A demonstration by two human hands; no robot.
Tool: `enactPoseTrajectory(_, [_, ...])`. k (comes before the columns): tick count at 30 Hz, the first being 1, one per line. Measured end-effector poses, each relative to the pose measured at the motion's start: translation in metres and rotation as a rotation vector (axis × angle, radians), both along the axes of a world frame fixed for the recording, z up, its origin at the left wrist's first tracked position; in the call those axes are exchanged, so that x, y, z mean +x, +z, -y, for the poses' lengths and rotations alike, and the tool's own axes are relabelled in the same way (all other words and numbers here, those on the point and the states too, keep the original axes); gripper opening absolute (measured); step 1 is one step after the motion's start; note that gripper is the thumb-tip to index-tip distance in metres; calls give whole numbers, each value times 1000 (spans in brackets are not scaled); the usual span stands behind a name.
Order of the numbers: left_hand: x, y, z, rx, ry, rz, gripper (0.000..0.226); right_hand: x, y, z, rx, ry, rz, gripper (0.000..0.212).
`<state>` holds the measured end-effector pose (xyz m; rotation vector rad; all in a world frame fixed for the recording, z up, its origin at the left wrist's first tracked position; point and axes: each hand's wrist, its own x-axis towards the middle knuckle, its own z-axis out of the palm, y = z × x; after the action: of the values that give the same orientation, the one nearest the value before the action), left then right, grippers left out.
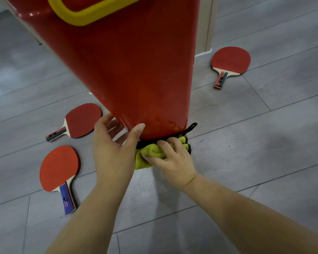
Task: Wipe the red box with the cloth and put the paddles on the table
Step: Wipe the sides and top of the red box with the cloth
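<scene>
The grey plank floor (264, 162) fills the whole view beneath you. Over it, the red box (136, 70) is the biggest thing in front of you: it is tipped up on a slant, its glossy side facing you, its yellow handle (84, 17) at the top and its lowest corner pointing down between your hands. A pale door frame (209, 24) stands just behind its right edge. Your left hand (112, 153) grips that low corner, with the thumb pressed flat on the red face and the fingers curled round the back of the edge. Your right hand (174, 160) is closed round the cloth, fingers bunched into it, pushing it up against the bottom edge of the box. From this angle the corner is hidden by your hands, so it may be clear of the floor or resting on it. 3 paddles lie flat on the floor, red faces up and well apart from each other: the far paddle (230, 60) right of the box near the door frame, the middle paddle (82, 121) just left of your left hand, and the near paddle (59, 167) lower left with a blue-purple grip. The cloth (149, 154) is yellow-green with dark edging, crumpled in your right hand and touching the box. Its black loop (191, 126) sticks out to the right, lying against the box's lower edge.
</scene>
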<state>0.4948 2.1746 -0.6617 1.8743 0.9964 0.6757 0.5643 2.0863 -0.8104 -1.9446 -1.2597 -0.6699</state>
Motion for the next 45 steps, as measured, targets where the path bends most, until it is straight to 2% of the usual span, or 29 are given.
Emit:
enactPoseTrajectory(2, [-1, -3, 1, -21, -12, -12, 53, 4, -3, 3, -6, -10, 12, 25])
enactPoseTrajectory(5, [0, -5, -1, -17, -7, -31, 56, 9, -7, 8, -12, -55, -89, 28])
enactPoseTrajectory(7, [1, -6, -2, -21, 1, -37, 59, 15, -7, 12, -9, -117, -278, 35])
enactPoseTrajectory(10, [1, -8, -3, -25, 3, -46, 62, 26, -1, 18, 59, -243, -687, 48])
enactPoseTrajectory(13, [2, -10, -2, -31, 5, -41, 64, 37, -8, 18, 33, -351, -882, 49])
enactPoseTrajectory(16, [2, -11, -3, -34, 5, -38, 60, 35, -12, 14, 146, -290, -881, 50])
enactPoseTrajectory(19, [1, -11, -2, -37, 1, -40, 59, 28, -11, 10, 118, -301, -914, 50])
enactPoseTrajectory(21, [1, -10, -2, -44, -5, -39, 58, 20, -9, 8, 163, -224, -932, 47])
enactPoseTrajectory(25, [2, -7, -3, -47, -20, -52, 59, -1, -8, 8, 34, -88, -870, 52])
enactPoseTrajectory(29, [1, -7, -4, -66, -20, -52, 54, -23, -14, -2, -160, 24, -581, 41])
enactPoseTrajectory(32, [-1, -7, -5, -66, -23, -58, 51, -25, -26, -4, -228, 88, -365, 30])
enactPoseTrajectory(34, [-1, -7, -4, -76, -31, -56, 53, -23, -32, -1, -252, 113, -290, 26])
enactPoseTrajectory(36, [-2, -7, -3, -84, -37, -52, 53, -19, -36, 1, -235, 52, -333, 24])
enactPoseTrajectory(40, [-1, -10, -3, -103, -51, -44, 53, -5, -25, 7, -210, -98, -590, 22])
enactPoseTrajectory(43, [-1, -15, -4, -147, -56, -24, 52, 11, -20, 12, -140, -233, -798, 34])
enactPoseTrajectory(45, [-1, -15, -4, -159, -59, -22, 51, 16, -19, 14, -94, -244, -842, 49])
